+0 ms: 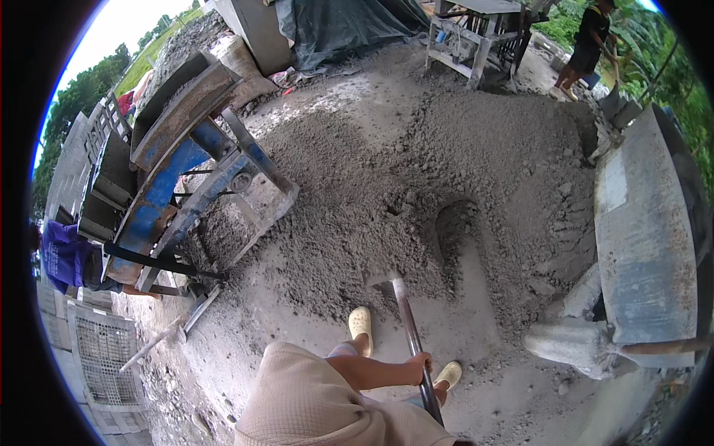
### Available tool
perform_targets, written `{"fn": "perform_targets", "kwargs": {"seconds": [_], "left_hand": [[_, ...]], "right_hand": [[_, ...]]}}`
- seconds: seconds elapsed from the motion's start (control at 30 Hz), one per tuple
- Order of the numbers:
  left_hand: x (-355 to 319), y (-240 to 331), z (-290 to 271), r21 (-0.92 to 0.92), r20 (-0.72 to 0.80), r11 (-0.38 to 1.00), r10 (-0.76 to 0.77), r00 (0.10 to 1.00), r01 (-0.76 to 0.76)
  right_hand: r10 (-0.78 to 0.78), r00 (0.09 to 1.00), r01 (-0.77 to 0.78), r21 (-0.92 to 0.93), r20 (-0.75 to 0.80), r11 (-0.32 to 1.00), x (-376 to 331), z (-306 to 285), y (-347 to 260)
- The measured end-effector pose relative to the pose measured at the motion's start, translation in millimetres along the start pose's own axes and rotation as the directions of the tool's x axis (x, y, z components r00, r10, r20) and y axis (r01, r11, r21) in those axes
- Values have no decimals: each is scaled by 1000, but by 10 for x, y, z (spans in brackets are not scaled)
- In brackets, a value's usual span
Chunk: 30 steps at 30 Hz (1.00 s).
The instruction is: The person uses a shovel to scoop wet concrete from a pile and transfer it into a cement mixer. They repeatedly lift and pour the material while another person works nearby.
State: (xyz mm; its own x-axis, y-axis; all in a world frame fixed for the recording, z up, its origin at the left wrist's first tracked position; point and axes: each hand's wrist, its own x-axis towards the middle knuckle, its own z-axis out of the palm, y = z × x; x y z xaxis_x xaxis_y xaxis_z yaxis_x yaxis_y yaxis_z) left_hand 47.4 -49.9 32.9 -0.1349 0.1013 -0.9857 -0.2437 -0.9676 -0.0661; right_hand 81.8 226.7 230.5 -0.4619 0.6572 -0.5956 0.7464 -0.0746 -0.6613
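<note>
My left hand (420,363) is closed round the dark shaft of a shovel (408,320), about midway along the part that shows. The shaft slants from the lower edge up to a blade at the near edge of a heap of grey, damp, sand-like mix (335,215). Mix partly covers the blade. My right hand is out of the picture, as is the shaft's top end. Beside the shaft, my feet in pale clogs (360,331) stand on the grey-dusted floor.
A blue, rusty metal machine (167,186) stands left, with a person in purple (63,253) beyond it. Rusty sheet metal (643,245) and a grey, dust-caked bundle (573,342) lie right. Farther back are a wooden table (476,52) and another person (591,37).
</note>
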Motion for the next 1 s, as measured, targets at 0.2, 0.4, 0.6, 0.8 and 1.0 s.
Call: {"fn": "perform_targets", "kwargs": {"seconds": [0.2, 0.4, 0.6, 0.8, 1.0], "left_hand": [[-1825, 2731, 6, 8, -60, 885, 465, 883, -465], [-3897, 4826, -424, -355, 205, 477, 879, 430, -804], [-4592, 5607, -1326, -657, 304, 308, 944, 132, -688], [-4391, 5394, -1695, -790, 419, 374, 908, 18, -486], [-4709, 4810, -814, -535, 304, 269, 946, 114, -801]], "right_hand": [[115, 960, -170, 202, 256, 965, -1216, 1730, -38], [-313, 466, -133, 415, 828, 900, -2710, 3465, -675], [-899, -391, 342, 938, 198, 58, -4086, 3831, -850], [-812, -559, 206, 921, -167, -331, -3993, 3970, -1005], [-901, -108, 226, 892, 421, 390, -3260, 3985, -871]]}}
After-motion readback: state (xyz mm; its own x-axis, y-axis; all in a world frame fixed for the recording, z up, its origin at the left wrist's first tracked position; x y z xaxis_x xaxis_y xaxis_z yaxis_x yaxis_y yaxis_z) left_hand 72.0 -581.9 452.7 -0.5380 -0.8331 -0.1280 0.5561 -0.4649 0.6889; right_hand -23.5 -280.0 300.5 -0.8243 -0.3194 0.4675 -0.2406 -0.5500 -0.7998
